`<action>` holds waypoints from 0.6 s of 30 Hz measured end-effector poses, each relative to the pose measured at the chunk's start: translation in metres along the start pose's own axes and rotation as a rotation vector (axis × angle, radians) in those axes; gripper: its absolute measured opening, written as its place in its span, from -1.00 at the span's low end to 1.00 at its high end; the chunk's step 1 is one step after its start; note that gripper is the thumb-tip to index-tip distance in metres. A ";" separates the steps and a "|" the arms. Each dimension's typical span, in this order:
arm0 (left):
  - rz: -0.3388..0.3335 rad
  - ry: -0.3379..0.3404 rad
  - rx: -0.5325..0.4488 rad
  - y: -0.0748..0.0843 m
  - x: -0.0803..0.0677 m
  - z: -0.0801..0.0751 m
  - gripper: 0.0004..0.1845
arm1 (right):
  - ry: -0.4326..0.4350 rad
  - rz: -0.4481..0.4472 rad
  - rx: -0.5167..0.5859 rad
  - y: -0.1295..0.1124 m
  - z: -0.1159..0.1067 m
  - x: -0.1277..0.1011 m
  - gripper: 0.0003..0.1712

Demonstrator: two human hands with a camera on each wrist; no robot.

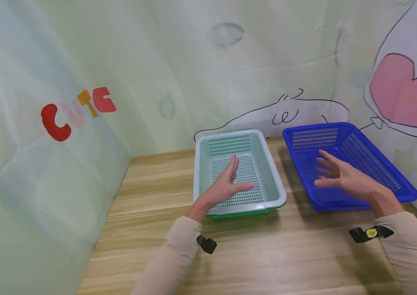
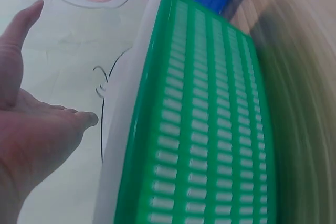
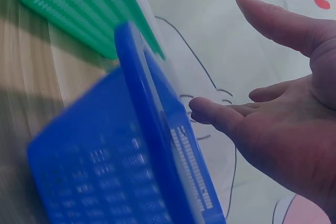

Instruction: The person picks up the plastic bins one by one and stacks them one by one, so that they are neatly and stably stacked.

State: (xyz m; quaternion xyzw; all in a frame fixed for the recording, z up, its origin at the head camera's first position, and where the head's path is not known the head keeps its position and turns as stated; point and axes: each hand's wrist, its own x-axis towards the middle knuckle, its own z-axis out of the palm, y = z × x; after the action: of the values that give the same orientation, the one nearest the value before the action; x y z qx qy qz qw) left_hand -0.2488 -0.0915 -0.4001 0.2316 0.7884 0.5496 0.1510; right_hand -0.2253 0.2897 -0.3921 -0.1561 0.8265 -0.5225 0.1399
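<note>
A white plastic basket (image 1: pixel 236 208) is nested in a green basket (image 2: pixel 205 114), whose slotted side fills much of the left wrist view. My left hand (image 1: pixel 225 186) hovers over the white basket, fingers extended and thumb apart, holding nothing. To the right lies a blue basket (image 1: pixel 374 164) with slotted walls. Above it is my right hand (image 1: pixel 348 176), fingers spread and slightly bent, with nothing in it. In the right wrist view, the right hand (image 3: pixel 283 119) appears beside the blue basket's rim (image 3: pixel 152 114) and apart from it. No contents show in the white or blue basket.
The baskets rest on a wood-grain table (image 1: pixel 149 213). A pale green cloth (image 1: pixel 149 73) with cartoon drawings hangs behind and along the left side. A narrow gap separates the two basket stands. Each wrist wears a small black camera (image 1: pixel 207 244) on a band.
</note>
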 end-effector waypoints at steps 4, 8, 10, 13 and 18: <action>-0.001 -0.030 -0.042 0.006 0.004 0.013 0.24 | 0.014 0.012 -0.024 0.002 -0.012 -0.005 0.22; -0.005 -0.045 -0.084 0.010 0.009 0.028 0.22 | 0.037 0.027 -0.061 0.006 -0.024 -0.010 0.22; -0.001 -0.053 -0.102 0.013 0.012 0.037 0.22 | 0.057 0.046 -0.084 0.009 -0.030 -0.013 0.21; 0.018 -0.069 -0.125 0.016 0.017 0.050 0.22 | 0.089 0.069 -0.110 0.017 -0.038 -0.017 0.20; 0.057 -0.103 -0.119 0.021 0.022 0.069 0.15 | 0.148 0.089 -0.157 0.032 -0.050 -0.024 0.16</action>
State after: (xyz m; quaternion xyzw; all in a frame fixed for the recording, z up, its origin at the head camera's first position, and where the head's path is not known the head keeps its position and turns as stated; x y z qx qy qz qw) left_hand -0.2293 -0.0188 -0.4041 0.2723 0.7386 0.5870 0.1892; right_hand -0.2266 0.3539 -0.3986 -0.0906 0.8790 -0.4595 0.0892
